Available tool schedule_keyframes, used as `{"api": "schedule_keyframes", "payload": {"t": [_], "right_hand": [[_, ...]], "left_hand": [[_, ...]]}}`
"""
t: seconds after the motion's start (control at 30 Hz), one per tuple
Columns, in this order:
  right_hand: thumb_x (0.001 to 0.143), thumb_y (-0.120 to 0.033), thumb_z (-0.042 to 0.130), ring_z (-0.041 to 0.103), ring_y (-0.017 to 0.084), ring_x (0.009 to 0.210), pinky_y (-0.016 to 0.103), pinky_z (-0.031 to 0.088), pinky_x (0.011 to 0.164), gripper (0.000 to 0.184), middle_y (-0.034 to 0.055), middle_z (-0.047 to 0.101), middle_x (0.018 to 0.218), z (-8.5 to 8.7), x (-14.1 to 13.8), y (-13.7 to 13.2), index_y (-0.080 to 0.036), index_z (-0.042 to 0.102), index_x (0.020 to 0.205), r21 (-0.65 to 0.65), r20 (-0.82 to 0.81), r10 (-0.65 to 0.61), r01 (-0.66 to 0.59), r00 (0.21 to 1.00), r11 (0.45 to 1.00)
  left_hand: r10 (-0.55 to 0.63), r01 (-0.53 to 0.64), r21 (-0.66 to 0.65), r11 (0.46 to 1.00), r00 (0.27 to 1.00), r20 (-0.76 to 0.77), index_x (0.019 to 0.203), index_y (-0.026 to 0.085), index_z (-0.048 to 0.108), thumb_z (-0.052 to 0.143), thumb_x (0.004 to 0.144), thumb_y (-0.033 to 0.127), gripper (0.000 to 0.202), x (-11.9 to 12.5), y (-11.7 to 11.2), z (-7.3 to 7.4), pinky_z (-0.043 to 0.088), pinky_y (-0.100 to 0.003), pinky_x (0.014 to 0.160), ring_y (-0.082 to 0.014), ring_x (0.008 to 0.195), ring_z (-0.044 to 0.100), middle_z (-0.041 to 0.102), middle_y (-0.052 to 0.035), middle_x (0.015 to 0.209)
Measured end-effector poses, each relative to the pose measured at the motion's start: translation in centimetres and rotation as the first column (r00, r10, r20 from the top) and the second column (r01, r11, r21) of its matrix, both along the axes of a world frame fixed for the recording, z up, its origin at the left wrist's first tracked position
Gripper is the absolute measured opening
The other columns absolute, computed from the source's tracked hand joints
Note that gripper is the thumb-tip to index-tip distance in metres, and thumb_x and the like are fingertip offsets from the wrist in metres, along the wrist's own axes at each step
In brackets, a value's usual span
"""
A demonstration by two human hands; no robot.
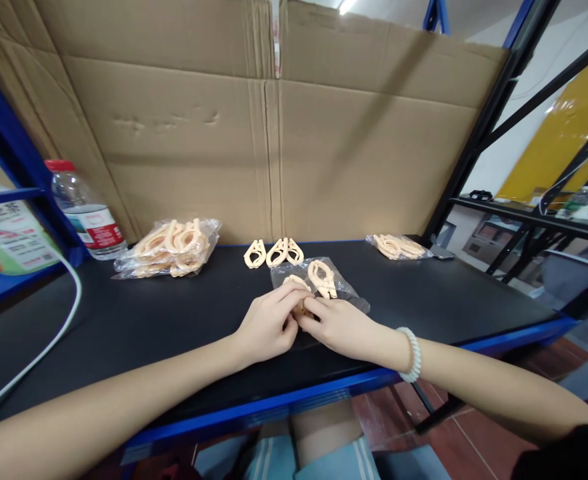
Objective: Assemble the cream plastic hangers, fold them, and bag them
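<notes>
My left hand (269, 325) and my right hand (338, 323) meet at the middle of the black table (124, 320), fingers pinched together on the near end of a clear plastic bag (347, 288). Inside the bag lie pale orange plastic clips (323, 277). A small brownish bit shows between my fingertips; what it is I cannot make out. My right wrist wears a white bead bracelet (413, 354).
Three loose clips (274, 253) lie behind the bag. A fuller bag of clips (171, 248) sits at the back left, another small pile (398, 246) at the back right. A water bottle (87, 212), a white cable (49, 343) and a cardboard wall (274, 133) surround the table.
</notes>
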State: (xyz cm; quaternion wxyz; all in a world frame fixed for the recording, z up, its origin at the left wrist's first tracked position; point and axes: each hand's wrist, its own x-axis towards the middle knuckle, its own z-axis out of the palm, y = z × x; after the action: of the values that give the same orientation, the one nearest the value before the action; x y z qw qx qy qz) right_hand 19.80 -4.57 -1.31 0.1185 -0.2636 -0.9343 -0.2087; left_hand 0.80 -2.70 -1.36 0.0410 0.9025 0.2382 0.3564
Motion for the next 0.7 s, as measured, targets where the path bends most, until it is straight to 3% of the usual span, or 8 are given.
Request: {"api": "schedule_keyframes", "payload": {"t": [0.13, 0.23, 0.33, 0.4, 0.47, 0.53, 0.6, 0.7], "right_hand": [[0.094, -0.011, 0.048, 0.061, 0.027, 0.097, 0.04, 0.053, 0.083, 0.023, 0.0176, 0.062, 0.105, -0.8, -0.3, 0.7, -0.006, 0.056, 0.115, -0.015, -0.015, -0.039, 0.039, 0.999, 0.999], [0.091, -0.008, 0.047, 0.058, 0.029, 0.103, 0.042, 0.049, 0.089, 0.026, 0.0203, 0.063, 0.107, -0.5, -0.1, 0.3, -0.005, 0.056, 0.115, 0.004, -0.049, -0.02, 0.02, 0.999, 1.0], [0.087, -0.008, 0.046, 0.059, 0.026, 0.085, 0.038, 0.051, 0.074, 0.024, 0.0139, 0.065, 0.088, 1.1, 0.9, -0.1, -0.009, 0.062, 0.104, 0.021, -0.093, 0.051, -0.05, 0.994, 0.999], [0.088, -0.012, 0.044, 0.057, 0.023, 0.076, 0.034, 0.048, 0.064, 0.023, 0.0092, 0.063, 0.08, 2.8, 1.8, 0.7, -0.013, 0.065, 0.099, 0.051, -0.207, 0.068, -0.059, 0.976, 0.997], [0.089, -0.013, 0.043, 0.056, 0.022, 0.077, 0.033, 0.047, 0.068, 0.024, 0.0085, 0.064, 0.081, 4.5, 2.7, 2.7, -0.014, 0.066, 0.097, 0.068, -0.362, 0.009, 0.017, 0.932, 0.998], [0.09, -0.011, 0.042, 0.057, 0.022, 0.088, 0.034, 0.047, 0.079, 0.027, 0.0091, 0.066, 0.091, 5.7, 3.2, 6.0, -0.014, 0.065, 0.102, 0.017, -0.415, -0.087, 0.103, 0.906, 0.995], [0.09, -0.008, 0.043, 0.056, 0.023, 0.098, 0.035, 0.046, 0.086, 0.031, 0.0096, 0.066, 0.104, 6.1, 3.2, 9.8, -0.015, 0.063, 0.112, -0.069, -0.341, -0.158, 0.143, 0.927, 0.987], [0.085, 0.002, 0.044, 0.053, 0.023, 0.108, 0.036, 0.044, 0.092, 0.044, 0.0108, 0.062, 0.121, 5.2, 2.5, 15.2, -0.015, 0.058, 0.124, -0.183, -0.107, -0.168, 0.147, 0.98, 0.972]], "left_hand": [[0.044, -0.044, 0.008, 0.999, 0.999, -0.026, 0.113, 0.021, 0.057, 0.044, 0.072, 0.002, 0.047, 0.0, 0.0, 0.1, 0.055, -0.03, 0.082, -0.0185, 0.097, 0.063, 0.063, -0.0056, 0.113], [0.069, -0.068, 0.024, 0.997, 0.996, -0.051, 0.114, 0.021, 0.056, 0.045, 0.072, 0.003, 0.048, 0.0, 0.1, 0.0, 0.054, -0.029, 0.08, -0.0183, 0.096, 0.063, 0.063, -0.0052, 0.113], [0.094, -0.093, 0.023, 0.995, 0.993, -0.072, 0.11, 0.02, 0.056, 0.045, 0.071, 0.003, 0.044, -0.1, 0.1, 0.0, 0.053, -0.028, 0.075, -0.018, 0.091, 0.063, 0.063, -0.0053, 0.11], [0.104, -0.104, 0.014, 0.995, 0.99, -0.094, 0.104, 0.019, 0.057, 0.045, 0.069, 0.003, 0.04, -0.1, 0.1, -0.1, 0.052, -0.027, 0.07, -0.0172, 0.084, 0.063, 0.064, -0.0046, 0.104], [0.108, -0.107, 0.017, 0.994, 0.987, -0.117, 0.097, 0.02, 0.058, 0.045, 0.07, 0.003, 0.034, -0.1, 0.1, 0.0, 0.05, -0.026, 0.067, -0.0169, 0.08, 0.062, 0.065, -0.0035, 0.097], [0.102, -0.099, 0.03, 0.995, 0.986, -0.13, 0.092, 0.02, 0.059, 0.044, 0.072, 0.004, 0.03, 0.0, 0.1, -0.1, 0.05, -0.027, 0.068, -0.017, 0.081, 0.062, 0.066, -0.0029, 0.093], [0.096, -0.092, 0.038, 0.995, 0.987, -0.131, 0.088, 0.02, 0.059, 0.044, 0.073, 0.004, 0.026, 0.0, 0.2, -0.1, 0.05, -0.027, 0.07, -0.017, 0.08, 0.062, 0.066, -0.0027, 0.09], [0.084, -0.08, 0.034, 0.996, 0.988, -0.132, 0.084, 0.02, 0.06, 0.045, 0.072, 0.005, 0.025, 0.0, 0.3, -0.2, 0.05, -0.027, 0.072, -0.0169, 0.079, 0.062, 0.066, -0.0023, 0.086]]}}
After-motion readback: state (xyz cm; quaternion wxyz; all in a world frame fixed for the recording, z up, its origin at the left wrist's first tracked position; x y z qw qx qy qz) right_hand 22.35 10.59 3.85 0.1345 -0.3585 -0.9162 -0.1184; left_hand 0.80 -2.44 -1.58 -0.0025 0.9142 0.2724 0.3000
